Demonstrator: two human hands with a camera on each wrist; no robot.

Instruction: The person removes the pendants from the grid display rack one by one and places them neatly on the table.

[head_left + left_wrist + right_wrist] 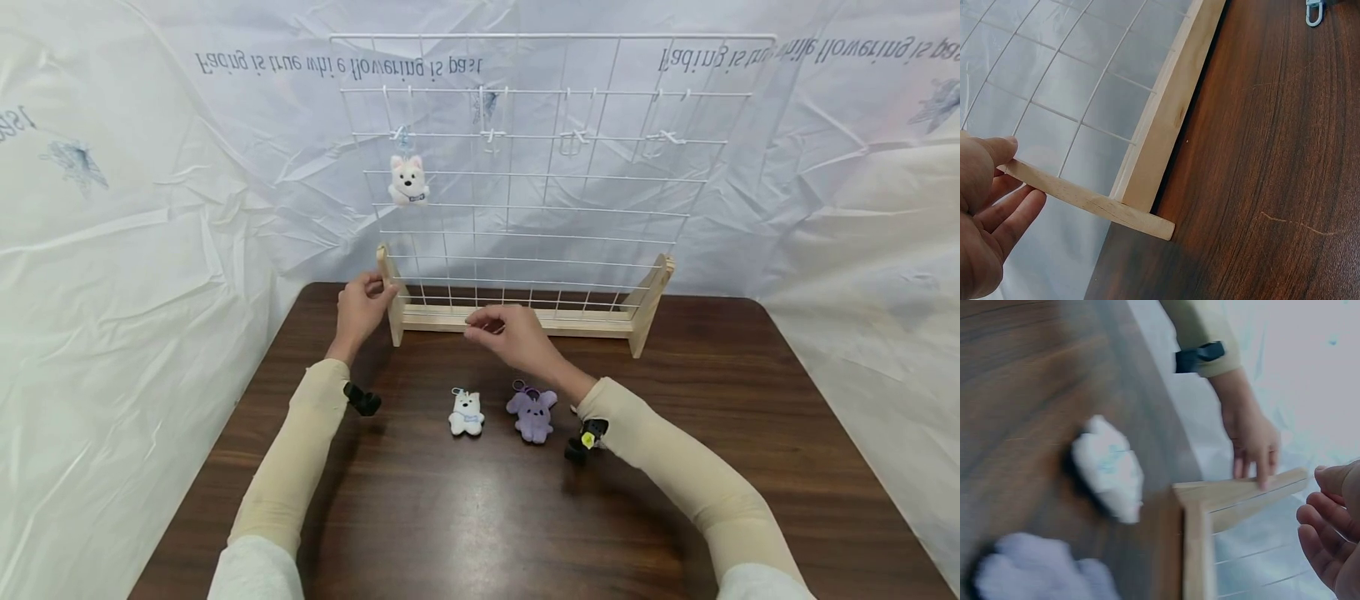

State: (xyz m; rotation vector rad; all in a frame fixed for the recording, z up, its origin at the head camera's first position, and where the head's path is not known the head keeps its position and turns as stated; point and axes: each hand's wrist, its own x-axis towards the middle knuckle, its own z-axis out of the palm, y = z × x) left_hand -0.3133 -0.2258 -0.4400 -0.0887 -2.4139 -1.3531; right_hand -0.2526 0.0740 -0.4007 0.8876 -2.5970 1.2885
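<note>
My left hand (363, 307) grips the left wooden upright (1085, 197) of a white wire grid rack (517, 204), thumb on one side and fingers on the other. Loosely curled and with nothing visible in it, my right hand (513, 336) hovers in front of the rack's base bar. A white plush keychain (408, 181) hangs from a hook at the rack's upper left. On the table lie another white plush keychain (467, 414) with a blue bow and a purple plush keychain (533, 416). The right wrist view is blurred.
Several white hooks (573, 137) line the grid's upper part. The rack's right wooden upright (651, 304) stands on the dark wood table (465, 517). A printed white cloth (135, 167) covers the wall behind. A small pale object by my right wrist is mostly hidden.
</note>
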